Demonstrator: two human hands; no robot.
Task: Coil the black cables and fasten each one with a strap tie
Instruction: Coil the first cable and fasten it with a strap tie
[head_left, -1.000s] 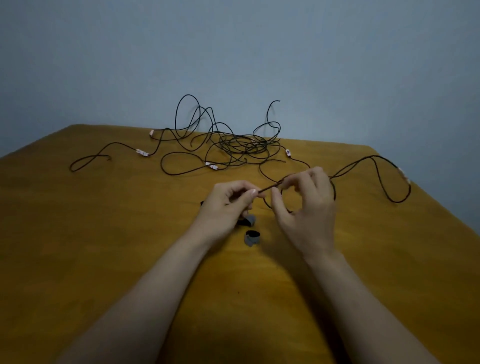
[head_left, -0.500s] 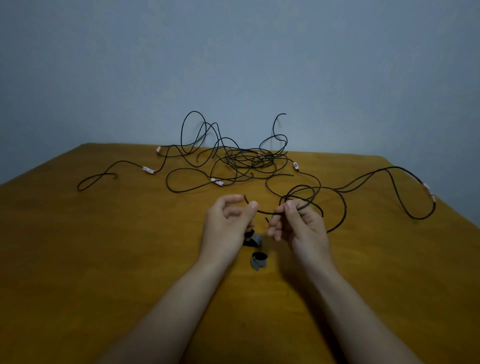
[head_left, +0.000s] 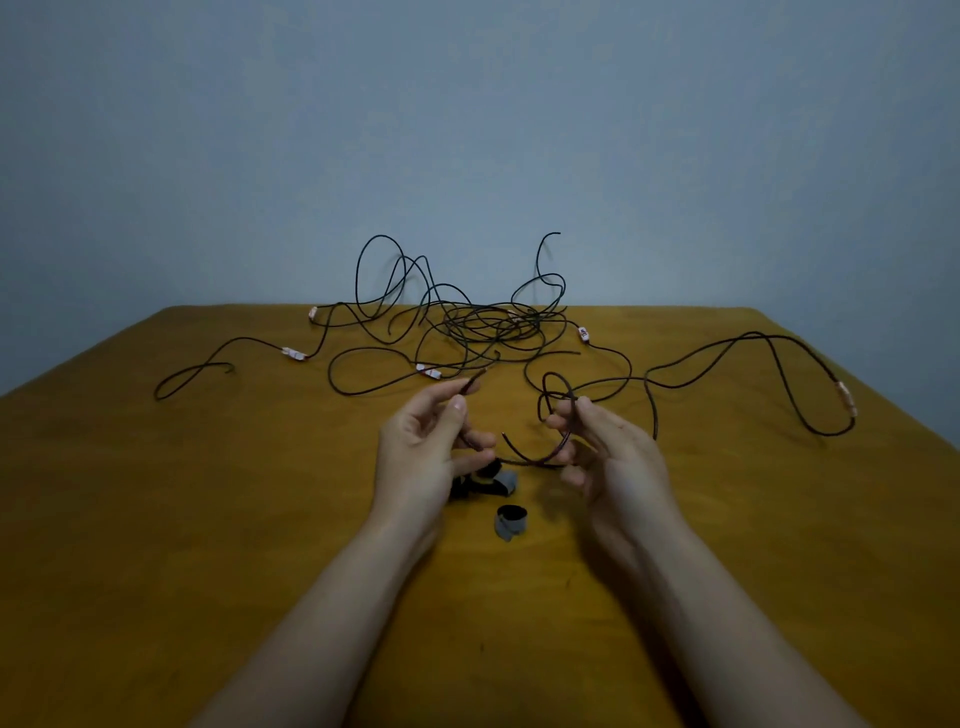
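A wooden surface (head_left: 208, 519) meets a plain blue-grey wall (head_left: 467, 130). Tangled black cables (head_left: 488, 328) sprawl at its far side. Above rolled strap ties (head_left: 511, 524), the left hand (head_left: 421, 457) pinches a cable end, the right hand (head_left: 618, 457) a small loop.

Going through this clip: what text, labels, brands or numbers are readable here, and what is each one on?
Nothing here is legible.
White tag on one of the black cables, right of the tangle: dark marks, too blurred to read.
White-and-red tags further left: too small to read.
Pale wrap on the far-right cable: no print can be made out.
Strap ties: no print visible.
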